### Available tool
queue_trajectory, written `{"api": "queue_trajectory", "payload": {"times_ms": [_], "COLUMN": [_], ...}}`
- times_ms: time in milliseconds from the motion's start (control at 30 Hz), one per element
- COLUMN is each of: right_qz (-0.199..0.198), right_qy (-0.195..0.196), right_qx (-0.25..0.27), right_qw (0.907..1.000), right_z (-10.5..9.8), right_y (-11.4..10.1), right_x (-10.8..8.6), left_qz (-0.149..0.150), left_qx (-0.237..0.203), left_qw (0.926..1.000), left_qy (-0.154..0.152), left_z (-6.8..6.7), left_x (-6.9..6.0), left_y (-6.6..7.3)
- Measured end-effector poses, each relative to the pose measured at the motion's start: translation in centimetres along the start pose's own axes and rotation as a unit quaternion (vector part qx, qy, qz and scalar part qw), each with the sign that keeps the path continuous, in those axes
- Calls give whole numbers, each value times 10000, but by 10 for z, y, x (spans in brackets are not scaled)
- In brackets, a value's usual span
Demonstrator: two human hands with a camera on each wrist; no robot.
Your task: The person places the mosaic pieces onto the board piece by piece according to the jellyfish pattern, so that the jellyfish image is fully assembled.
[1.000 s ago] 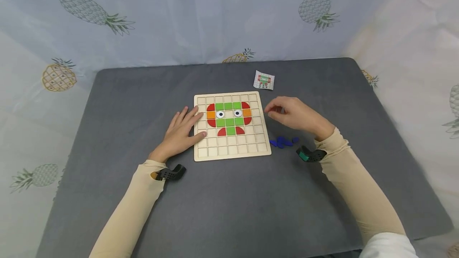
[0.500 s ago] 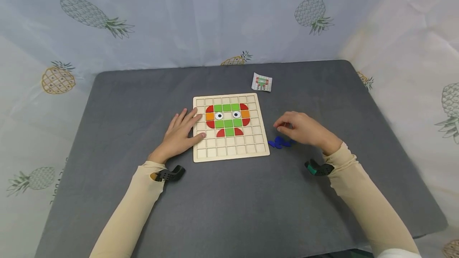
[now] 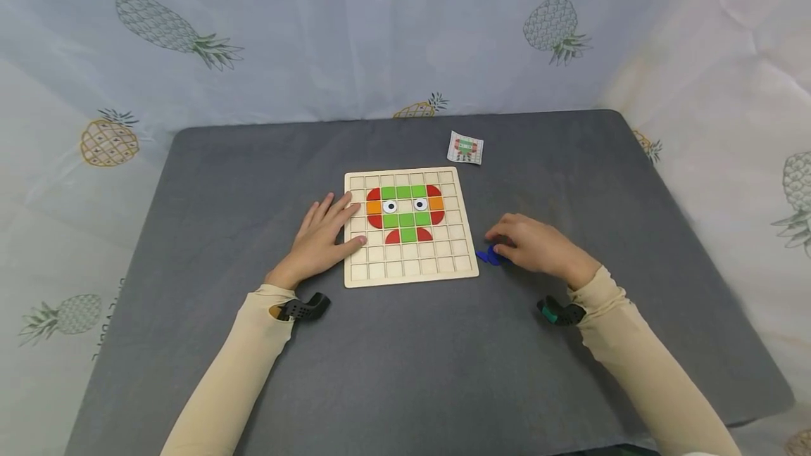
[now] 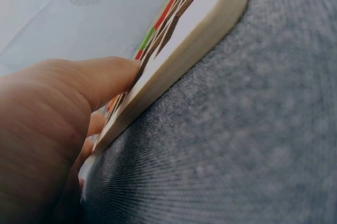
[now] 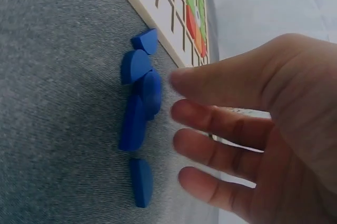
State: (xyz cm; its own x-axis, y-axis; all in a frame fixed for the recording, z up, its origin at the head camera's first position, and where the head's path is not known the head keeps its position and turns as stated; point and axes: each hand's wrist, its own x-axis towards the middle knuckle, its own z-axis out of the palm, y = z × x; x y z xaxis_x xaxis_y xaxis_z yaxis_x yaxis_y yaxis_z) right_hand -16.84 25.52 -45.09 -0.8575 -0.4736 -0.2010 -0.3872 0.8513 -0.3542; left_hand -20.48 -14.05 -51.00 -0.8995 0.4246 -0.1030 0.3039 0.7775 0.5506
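Observation:
The wooden grid board [image 3: 393,269] carries a pattern of green squares, red quarter-round pieces, orange squares and two white eye tiles. My left hand [image 3: 319,238] rests on the board's left edge with its fingers spread. In the left wrist view the thumb [image 4: 108,77] touches the board's edge. My right hand [image 3: 538,248] hovers at several blue quarter-round pieces [image 5: 138,66] right of the board. Its fingers are loosely bent, with nothing held between them in the right wrist view. The head view shows only part of the blue pieces; the hand covers the others.
A small printed card [image 3: 465,148] with a similar pattern lies behind the board, to the right. A grey cloth [image 3: 405,371] covers the table. White pineapple-print curtains [image 3: 380,34] hang behind and at both sides.
My right hand has moved from beside the board's upper right edge toward me and down to the blue pieces. The left hand has stayed on the board, and the pattern looks the same.

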Motion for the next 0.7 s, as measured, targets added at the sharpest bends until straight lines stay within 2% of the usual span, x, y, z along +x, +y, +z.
{"api": "queue_trajectory", "payload": {"times_ms": [200,433,567,700], "right_qz": [105,127,-2,-168], "right_qy": [-116,13,170,505], "right_qx": [-52,15,198,444], "right_qw": [9999,9999,9997,9976], "right_z": [6,7,6,1], "right_y": [1,2,4,5], "right_x": [0,1,2,4], "left_qz": [-4,-13,5,29], "left_qx": [-29,-30,-7,-1], "left_qw": [10000,10000,10000,10000], "left_qy": [-2,-1,11,24], "left_z": [0,1,2,2], "left_x": [-1,-2,-1,0], "left_y": [0,-1,-2,-2]}}
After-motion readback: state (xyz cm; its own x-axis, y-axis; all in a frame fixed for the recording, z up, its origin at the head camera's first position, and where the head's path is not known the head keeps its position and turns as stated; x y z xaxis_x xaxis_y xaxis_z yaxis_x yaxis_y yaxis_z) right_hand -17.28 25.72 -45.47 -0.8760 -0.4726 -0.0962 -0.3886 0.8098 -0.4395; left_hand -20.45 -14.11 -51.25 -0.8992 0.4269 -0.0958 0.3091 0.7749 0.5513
